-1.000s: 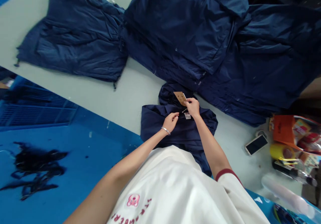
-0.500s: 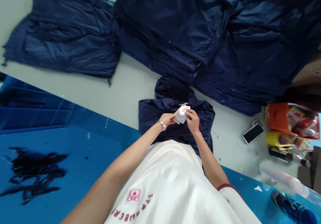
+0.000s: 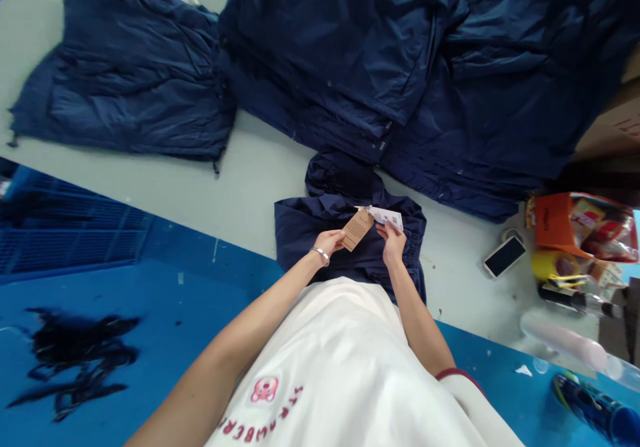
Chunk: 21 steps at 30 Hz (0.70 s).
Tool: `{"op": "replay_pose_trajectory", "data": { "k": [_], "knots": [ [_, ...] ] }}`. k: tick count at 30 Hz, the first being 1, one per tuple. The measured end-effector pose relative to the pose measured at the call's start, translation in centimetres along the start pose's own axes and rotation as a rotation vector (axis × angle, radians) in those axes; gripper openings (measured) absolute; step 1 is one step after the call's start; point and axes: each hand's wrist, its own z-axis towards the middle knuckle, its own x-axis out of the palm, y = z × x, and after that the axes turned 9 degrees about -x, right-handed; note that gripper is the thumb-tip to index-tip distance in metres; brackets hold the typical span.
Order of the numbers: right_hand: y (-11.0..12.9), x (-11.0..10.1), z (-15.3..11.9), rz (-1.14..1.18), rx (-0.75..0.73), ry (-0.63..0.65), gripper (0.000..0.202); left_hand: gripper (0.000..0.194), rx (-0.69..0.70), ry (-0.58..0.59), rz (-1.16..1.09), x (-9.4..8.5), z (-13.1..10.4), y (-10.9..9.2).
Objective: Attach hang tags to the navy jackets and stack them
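Nearest the body, two hands work over one folded navy jacket (image 3: 350,233) that lies at the near edge of the pale table (image 3: 250,187), its lower part hanging over that edge. The left hand (image 3: 330,241), with one bracelet at the wrist, has its fingers pinched on the lower end of one brown card tag (image 3: 357,229); the right hand (image 3: 394,243) has fingertips closed on one white tag (image 3: 389,217) just beside it, and the two tags meet at their top ends. Bare tabletop lies open to the left of the jacket and in a band beyond it. To the right, near the table's edge, lie one phone (image 3: 504,256) face up, one orange packet (image 3: 580,227) and a crowd of small items too blurred to count. Farther back, one folded navy garment (image 3: 125,93) sits alone at far left, well apart from a large heap of navy jackets (image 3: 425,80) that fills the far middle and right, its count not readable.
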Motion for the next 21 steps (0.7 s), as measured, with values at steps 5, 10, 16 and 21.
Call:
{"op": "replay_pose_trajectory", "data": {
  "k": [5, 10, 16, 21],
  "knots": [
    [-0.4, -0.3, 0.8, 0.270, 0.237, -0.024, 0.020, 0.020, 0.035, -0.001, -0.012, 0.0, 0.8, 0.9],
    [-0.2, -0.8, 0.8, 0.332, 0.312, 0.017, 0.031, 0.023, 0.053, 0.041, -0.023, -0.2, 1.5, 1.3],
    [-0.4, -1.0, 0.7, 0.321, 0.304, 0.060, 0.032, 0.017, 0.048, 0.027, -0.017, -0.4, 1.8, 1.3],
    [-0.5, -1.2, 0.6, 0.285, 0.289, 0.090, 0.032, 0.017, 0.035, -0.009, -0.024, -0.3, 1.9, 1.2]
  ]
}}
